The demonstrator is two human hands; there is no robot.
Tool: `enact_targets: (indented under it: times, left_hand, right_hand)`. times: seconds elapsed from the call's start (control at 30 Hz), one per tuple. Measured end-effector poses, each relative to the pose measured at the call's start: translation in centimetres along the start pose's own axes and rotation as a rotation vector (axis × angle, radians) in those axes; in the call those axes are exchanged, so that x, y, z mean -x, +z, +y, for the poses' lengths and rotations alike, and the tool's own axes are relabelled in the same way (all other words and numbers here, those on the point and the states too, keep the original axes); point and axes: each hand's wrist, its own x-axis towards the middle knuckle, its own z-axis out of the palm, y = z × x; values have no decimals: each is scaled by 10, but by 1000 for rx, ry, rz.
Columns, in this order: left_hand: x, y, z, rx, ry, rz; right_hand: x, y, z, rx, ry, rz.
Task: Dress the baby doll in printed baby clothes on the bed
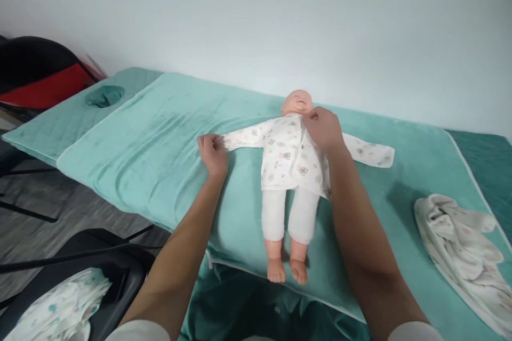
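A baby doll lies on its back on a teal towel, feet toward me. It wears a white patterned shirt and white trousers. My left hand is closed, pinching the cuff of the shirt's left-hand sleeve, which is stretched out flat. My right hand rests by the doll's neck, fingers pinched on the shirt's collar edge. The other sleeve lies spread out to the right.
A crumpled patterned cloth lies on the towel at the right. The padded table has a face hole at its left end. A black chair holding folded cloth stands at lower left. A white wall runs behind.
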Motion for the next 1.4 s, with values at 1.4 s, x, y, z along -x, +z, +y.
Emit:
enact_targets:
  times: [1.4]
  left_hand:
    - [115, -64, 89, 40, 162, -710]
  right_hand:
    - [191, -24, 79, 84, -47, 109]
